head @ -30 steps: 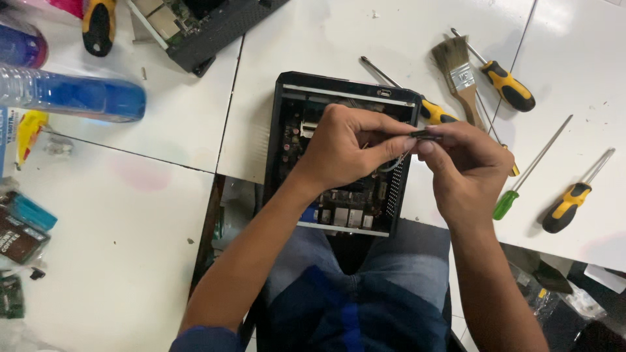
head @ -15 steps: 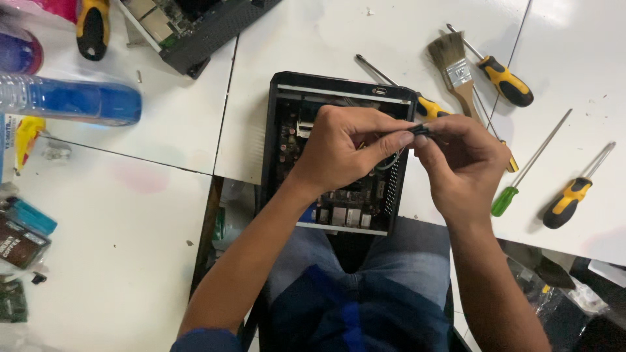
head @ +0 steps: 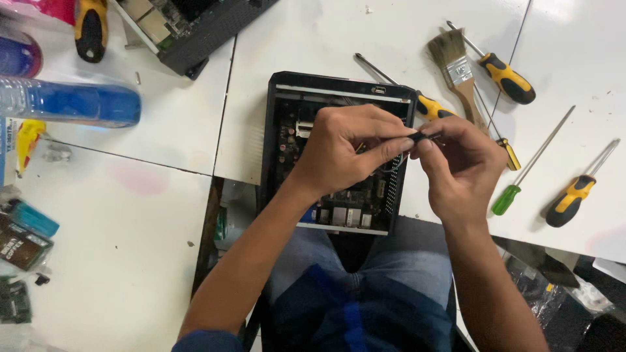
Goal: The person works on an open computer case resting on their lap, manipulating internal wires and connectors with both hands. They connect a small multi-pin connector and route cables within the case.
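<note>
Lap: blue denim trousers (head: 365, 293) at the bottom edge, under the table edge, between the two forearms.
Left hand (head: 345, 153): over the open case, fingers curled, thumb and forefinger pinched shut on a small black connector piece (head: 418, 137).
Right hand (head: 460, 166): just right of the case, fingertips closed on the same small black piece from the other side (both hands meet on it).
Small black piece: held in the air above the right rim of the case, between the two sets of fingertips; thin wires seem to run from it down toward the board, too fine to tell for sure.
Case: open black metal computer case (head: 339, 88) lying flat on the white table (head: 293, 39), front end overhanging the table edge above the lap; dark circuit board and silver ports visible inside.
Right of the case: yellow-and-black screwdriver (head: 574, 199), green-handled screwdriver (head: 515, 189), wooden-handled paintbrush (head: 460, 72), further yellow-and-black screwdriver (head: 505, 75).
Left side: clear plastic bottle with blue label (head: 72, 101) lying on its side, well apart from the hands.
Far edge: second black device with exposed board (head: 195, 26) at the top of the view.
</note>
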